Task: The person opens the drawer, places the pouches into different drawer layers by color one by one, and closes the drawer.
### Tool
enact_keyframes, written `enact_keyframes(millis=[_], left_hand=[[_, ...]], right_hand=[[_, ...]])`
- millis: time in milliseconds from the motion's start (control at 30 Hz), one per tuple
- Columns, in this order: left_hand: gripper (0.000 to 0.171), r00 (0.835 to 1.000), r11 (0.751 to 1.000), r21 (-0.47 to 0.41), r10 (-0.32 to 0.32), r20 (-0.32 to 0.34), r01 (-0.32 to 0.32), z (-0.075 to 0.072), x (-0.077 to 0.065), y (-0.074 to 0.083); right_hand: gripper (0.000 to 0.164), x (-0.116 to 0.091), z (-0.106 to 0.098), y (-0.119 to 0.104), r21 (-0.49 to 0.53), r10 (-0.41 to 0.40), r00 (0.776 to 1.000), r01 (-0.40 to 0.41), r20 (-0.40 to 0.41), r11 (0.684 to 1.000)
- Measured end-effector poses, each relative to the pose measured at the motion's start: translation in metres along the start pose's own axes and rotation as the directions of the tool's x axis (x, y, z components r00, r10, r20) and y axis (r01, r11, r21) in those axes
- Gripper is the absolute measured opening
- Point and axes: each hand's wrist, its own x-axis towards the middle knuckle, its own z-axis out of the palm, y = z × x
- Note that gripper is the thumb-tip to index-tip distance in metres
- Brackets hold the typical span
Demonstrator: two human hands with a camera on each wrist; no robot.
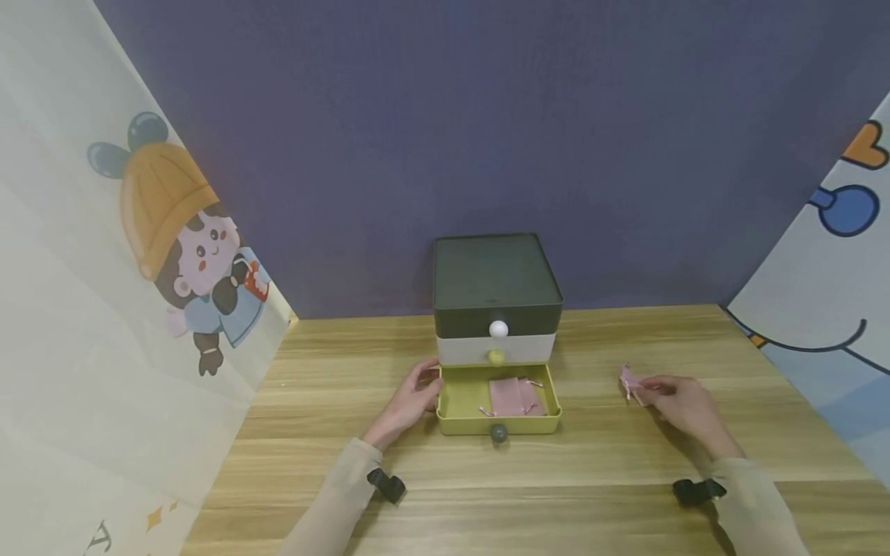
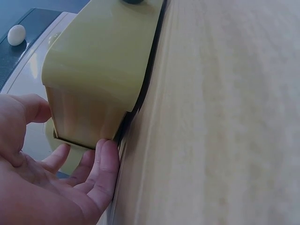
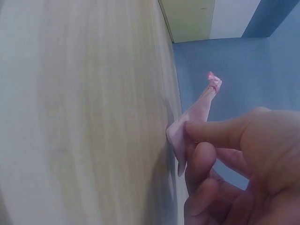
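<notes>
A small cabinet has a dark green top drawer (image 1: pixel 497 309), a white middle drawer (image 1: pixel 459 350) and a yellow-green bottom drawer (image 1: pixel 462 425), which is pulled out. Inside the bottom drawer lies a pink drawstring pouch (image 1: pixel 506 396) with its cords loose; a second may overlap it. My left hand (image 1: pixel 412 398) rests against that drawer's left side, its thumb near the rim and its fingertips (image 2: pixel 108 154) low on the side. To the right of the cabinet, my right hand (image 1: pixel 684 405) pinches another pink pouch (image 3: pixel 199 110) between thumb and fingers, close to the tabletop.
The cabinet stands on a wood-grain table (image 1: pixel 598 494) near a dark blue backdrop (image 1: pixel 487 116). Printed panels flank the table: a cartoon child (image 1: pixel 202 262) on the left, a blue shape (image 1: pixel 850 210) on the right. A dark round knob (image 1: pixel 498 433) sticks out in front.
</notes>
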Motion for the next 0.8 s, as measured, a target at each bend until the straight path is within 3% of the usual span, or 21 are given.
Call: enact_keyframes(millis=[800], left_hand=[[0.057, 1.0, 0.999, -0.042, -0.008, 0.005, 0.008, 0.001, 0.0, 0.002]], right_hand=[[0.046, -0.003, 0.007, -0.018, 0.059, -0.032, 0.999, 0.032, -0.001, 0.998]])
